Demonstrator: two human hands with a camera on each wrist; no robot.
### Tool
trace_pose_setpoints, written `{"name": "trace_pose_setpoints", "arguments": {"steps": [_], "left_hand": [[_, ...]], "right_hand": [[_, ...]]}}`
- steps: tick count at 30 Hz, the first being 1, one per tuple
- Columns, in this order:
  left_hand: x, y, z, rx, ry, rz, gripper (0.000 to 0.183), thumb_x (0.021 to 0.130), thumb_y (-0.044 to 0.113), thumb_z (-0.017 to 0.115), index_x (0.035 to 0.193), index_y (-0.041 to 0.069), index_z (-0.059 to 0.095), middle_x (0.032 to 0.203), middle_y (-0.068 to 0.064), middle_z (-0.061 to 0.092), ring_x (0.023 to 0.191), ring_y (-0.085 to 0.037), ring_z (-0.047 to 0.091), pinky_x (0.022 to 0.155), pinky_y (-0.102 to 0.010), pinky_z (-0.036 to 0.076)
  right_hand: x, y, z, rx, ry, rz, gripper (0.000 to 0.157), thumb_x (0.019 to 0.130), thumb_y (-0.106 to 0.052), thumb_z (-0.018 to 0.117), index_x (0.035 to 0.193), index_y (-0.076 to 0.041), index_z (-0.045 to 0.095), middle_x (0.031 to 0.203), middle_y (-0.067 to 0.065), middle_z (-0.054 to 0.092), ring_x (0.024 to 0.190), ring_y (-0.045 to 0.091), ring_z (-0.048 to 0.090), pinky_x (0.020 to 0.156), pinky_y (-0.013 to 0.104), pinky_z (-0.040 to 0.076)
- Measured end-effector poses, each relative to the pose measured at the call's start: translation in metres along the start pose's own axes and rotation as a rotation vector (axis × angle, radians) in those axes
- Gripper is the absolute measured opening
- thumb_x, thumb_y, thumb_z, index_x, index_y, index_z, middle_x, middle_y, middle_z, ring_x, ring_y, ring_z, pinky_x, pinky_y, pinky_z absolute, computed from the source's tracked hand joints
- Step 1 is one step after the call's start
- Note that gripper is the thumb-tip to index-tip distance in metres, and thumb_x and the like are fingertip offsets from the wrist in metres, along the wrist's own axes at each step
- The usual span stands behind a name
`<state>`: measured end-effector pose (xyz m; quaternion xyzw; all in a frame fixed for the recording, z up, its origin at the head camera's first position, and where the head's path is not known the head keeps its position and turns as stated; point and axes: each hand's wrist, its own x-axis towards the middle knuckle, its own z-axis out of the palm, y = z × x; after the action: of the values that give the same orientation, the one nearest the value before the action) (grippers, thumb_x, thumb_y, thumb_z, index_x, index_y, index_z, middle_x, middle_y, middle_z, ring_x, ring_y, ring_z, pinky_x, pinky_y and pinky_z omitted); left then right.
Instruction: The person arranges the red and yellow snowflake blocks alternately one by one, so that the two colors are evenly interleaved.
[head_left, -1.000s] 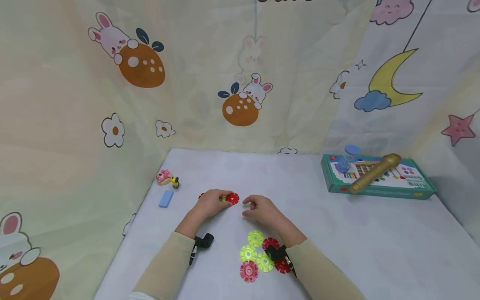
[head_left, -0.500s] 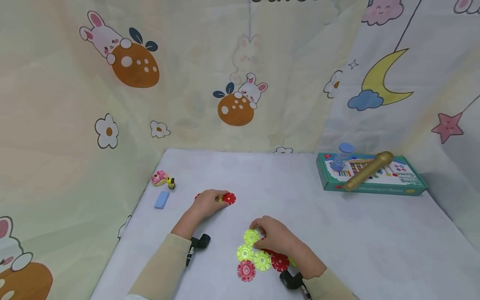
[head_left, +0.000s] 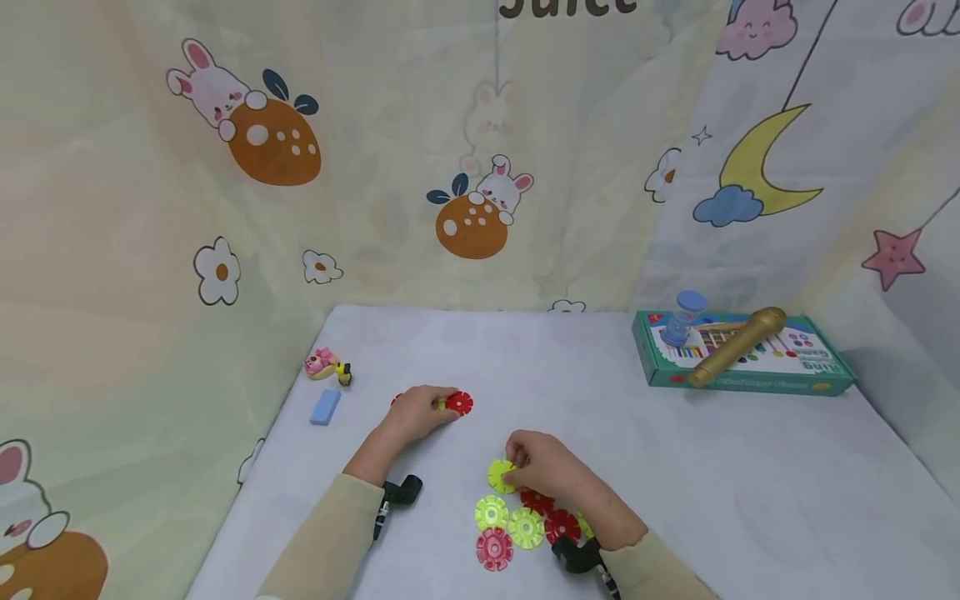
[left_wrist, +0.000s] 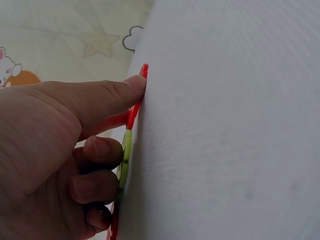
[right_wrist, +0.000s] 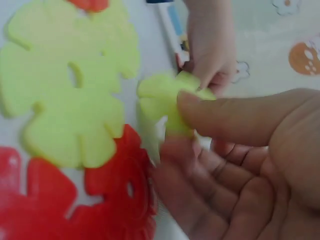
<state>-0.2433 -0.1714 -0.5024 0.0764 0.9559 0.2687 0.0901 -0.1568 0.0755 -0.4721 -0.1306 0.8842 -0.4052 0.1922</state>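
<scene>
My left hand (head_left: 415,414) holds a joined row of flower-shaped plastic discs by its thumb and curled fingers. A red disc (head_left: 461,403) shows at the row's right end, and a green disc (left_wrist: 126,152) follows it in the left wrist view; the rest is partly covered by the hand. Between thumb and fingertips my right hand (head_left: 553,467) pinches a yellow-green disc (head_left: 498,476), blurred in the right wrist view. Below it lie loose discs: yellow-green discs (head_left: 526,528), red discs (head_left: 562,526) and a pinkish-red disc (head_left: 494,549).
At the table's left edge are a pink toy (head_left: 321,363), a small yellow-and-black figure (head_left: 343,373) and a blue block (head_left: 326,407). A green box (head_left: 757,383) at the back right bears a blue sand timer (head_left: 683,319) and a gold microphone (head_left: 738,346).
My right hand has come back from beside the left hand to the loose discs, and has taken a yellow-green disc between thumb and fingers. The left hand keeps its hold, nearly still.
</scene>
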Motion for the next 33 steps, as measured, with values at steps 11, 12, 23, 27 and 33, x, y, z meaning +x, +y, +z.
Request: {"name": "trace_pose_setpoints", "arguments": {"steps": [11,12,23,27,33], "left_hand": [[-0.002,0.000,-0.001,0.017,-0.003,0.002,0.049,0.083,0.040,0.070,0.130,0.028,0.059,0.128,-0.002,0.058,0.117,-0.023,0.050,0.093,-0.045,0.042],[-0.002,0.000,-0.001,0.018,-0.006,0.002,0.049,0.083,0.040,0.070,0.130,0.028,0.059,0.128,-0.001,0.057,0.117,-0.023,0.050,0.093,-0.045,0.042],[-0.001,0.003,-0.002,0.021,-0.016,0.020,0.049,0.084,0.041,0.069,0.130,0.030,0.058,0.129,-0.001,0.057,0.116,-0.022,0.050,0.092,-0.045,0.043],[0.000,0.003,-0.002,0.027,-0.007,0.022,0.049,0.084,0.041,0.069,0.130,0.029,0.059,0.129,-0.001,0.057,0.114,-0.022,0.051,0.091,-0.044,0.044],[0.000,0.004,-0.002,0.029,-0.021,0.012,0.049,0.084,0.040,0.069,0.131,0.026,0.058,0.127,-0.002,0.058,0.113,-0.023,0.051,0.091,-0.045,0.044]], "right_hand": [[0.043,-0.008,-0.021,0.275,0.113,0.080,0.040,0.084,-0.006,0.069,0.124,-0.011,0.063,0.089,0.010,0.053,0.072,0.018,0.059,0.068,0.032,0.054],[0.050,-0.010,-0.021,0.264,0.134,0.099,0.041,0.084,-0.006,0.069,0.124,-0.012,0.063,0.089,0.010,0.054,0.072,0.017,0.058,0.068,0.031,0.054],[0.088,-0.005,-0.008,0.024,0.259,0.199,0.045,0.081,-0.011,0.073,0.124,-0.011,0.062,0.113,0.009,0.054,0.098,0.022,0.052,0.085,0.036,0.049],[0.090,-0.003,-0.007,-0.035,0.297,0.171,0.041,0.080,-0.009,0.074,0.119,-0.006,0.064,0.113,0.010,0.054,0.098,0.023,0.050,0.088,0.039,0.047],[0.093,0.000,-0.003,-0.064,0.297,0.156,0.035,0.079,-0.015,0.076,0.112,-0.009,0.067,0.105,0.007,0.052,0.091,0.021,0.048,0.082,0.037,0.048]]}}
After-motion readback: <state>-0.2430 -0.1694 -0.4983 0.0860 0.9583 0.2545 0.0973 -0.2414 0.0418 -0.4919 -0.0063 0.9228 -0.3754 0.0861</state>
